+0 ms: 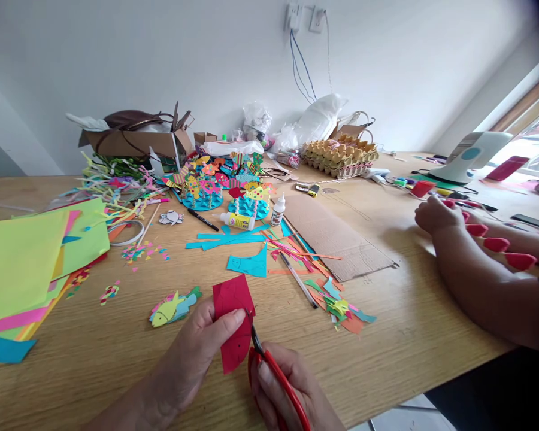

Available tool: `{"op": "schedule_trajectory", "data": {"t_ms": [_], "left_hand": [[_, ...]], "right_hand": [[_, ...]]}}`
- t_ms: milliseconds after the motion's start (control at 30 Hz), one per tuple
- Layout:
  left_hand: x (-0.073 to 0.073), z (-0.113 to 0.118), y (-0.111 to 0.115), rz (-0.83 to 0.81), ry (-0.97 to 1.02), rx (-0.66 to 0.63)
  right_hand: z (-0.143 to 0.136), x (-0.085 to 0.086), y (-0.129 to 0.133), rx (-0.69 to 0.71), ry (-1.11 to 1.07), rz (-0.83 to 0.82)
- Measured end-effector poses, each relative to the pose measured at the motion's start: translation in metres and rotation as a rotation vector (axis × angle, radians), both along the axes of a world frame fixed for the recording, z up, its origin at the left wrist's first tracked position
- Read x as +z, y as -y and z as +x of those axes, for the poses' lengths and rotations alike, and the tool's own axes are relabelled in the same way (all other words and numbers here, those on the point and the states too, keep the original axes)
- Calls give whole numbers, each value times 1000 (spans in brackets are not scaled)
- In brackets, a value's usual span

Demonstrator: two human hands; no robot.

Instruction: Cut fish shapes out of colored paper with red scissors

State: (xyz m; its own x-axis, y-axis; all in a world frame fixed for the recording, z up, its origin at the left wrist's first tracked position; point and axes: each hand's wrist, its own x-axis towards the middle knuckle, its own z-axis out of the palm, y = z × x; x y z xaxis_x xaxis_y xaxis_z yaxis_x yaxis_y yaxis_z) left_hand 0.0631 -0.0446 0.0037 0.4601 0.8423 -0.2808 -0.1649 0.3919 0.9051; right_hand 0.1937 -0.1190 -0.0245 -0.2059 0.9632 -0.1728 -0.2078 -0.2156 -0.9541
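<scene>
The person's left hand (pixel 209 337) grasps a flat, rectangular piece of red paper (pixel 233 293), with the thumb pressed on its upper face; the fingers under it are mostly hidden. On this paper one can see thin drawn lines and a small dark dot. It is held above the wooden table (pixel 130 365), near the table's front edge. The right hand (pixel 296 371) is closed around the handles of scissors with red grips and dark blades (pixel 288 386). The blades meet the right side of the paper; how wide they stand open, one cannot tell.

Just beyond the left hand lies a small pile of yellow and blue paper fish (pixel 174 308). Farther on is a blue paper piece with a drawn fish outline (pixel 247 264), and to its right, a slim pen with a clear barrel (pixel 299 281) lies next to small multicoloured paper scraps (pixel 341 304). At the far right, another person's hand (pixel 439 214) is partly curled near red-tipped objects (pixel 496 244); whether it holds anything, one cannot tell.
</scene>
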Motion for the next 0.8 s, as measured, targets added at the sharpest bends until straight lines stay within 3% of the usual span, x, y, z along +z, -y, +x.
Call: {"op": "schedule_trajectory", "data": {"t_ms": [233,800], "left_hand": [[1,0,1,59,-39,-8],[2,-1,-3,89,-58,-59]], "right_hand": [[0,-7,0,-12,2,21],[1,-4,-1,-20,41,-35]]}}
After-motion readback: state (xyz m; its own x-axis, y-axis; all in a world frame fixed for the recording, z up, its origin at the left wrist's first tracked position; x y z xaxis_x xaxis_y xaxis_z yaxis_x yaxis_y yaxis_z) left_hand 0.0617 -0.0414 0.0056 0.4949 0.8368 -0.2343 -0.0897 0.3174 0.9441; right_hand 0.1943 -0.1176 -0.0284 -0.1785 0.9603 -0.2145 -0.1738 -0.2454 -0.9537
